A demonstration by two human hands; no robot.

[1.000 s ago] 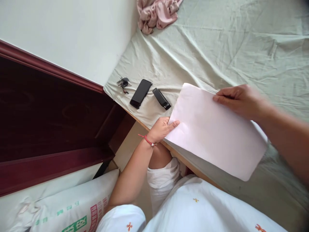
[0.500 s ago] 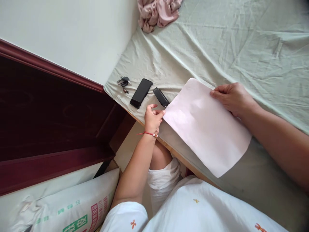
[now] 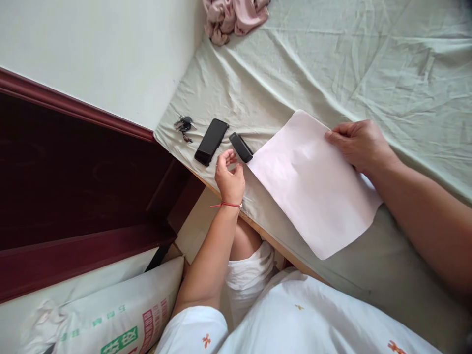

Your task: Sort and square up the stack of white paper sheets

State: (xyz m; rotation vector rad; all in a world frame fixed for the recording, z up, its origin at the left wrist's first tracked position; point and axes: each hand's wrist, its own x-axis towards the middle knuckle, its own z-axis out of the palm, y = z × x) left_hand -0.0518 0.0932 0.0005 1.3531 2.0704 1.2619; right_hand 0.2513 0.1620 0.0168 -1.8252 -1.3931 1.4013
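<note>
A pale pinkish-white sheet of paper (image 3: 313, 189) with rounded corners is held at its far right edge by my right hand (image 3: 363, 145), thumb on top. My left hand (image 3: 229, 177), a red string bracelet at its wrist, is off the sheet's left corner, fingers curved and thumb apart, with nothing in it. Just beyond those fingers lies a small oblong black object (image 3: 241, 146); its near end meets the paper's corner, and its kind is unclear. To the left of it rests a black smartphone (image 3: 211, 141). A bunch of keys (image 3: 184, 124) lies farther left.
A wrinkled pale green sheet (image 3: 324, 64) covers the bed-like surface, which has a wooden edge. Crumpled pink cloth (image 3: 236, 19) lies at the back by the white wall (image 3: 110, 59). Dark red wooden furniture (image 3: 81, 172) and a printed white sack (image 3: 121, 305) stand at left.
My left hand has let go of the paper's left corner and drawn slightly left, its fingers opening. The right hand keeps its hold. The view has shifted a little.
</note>
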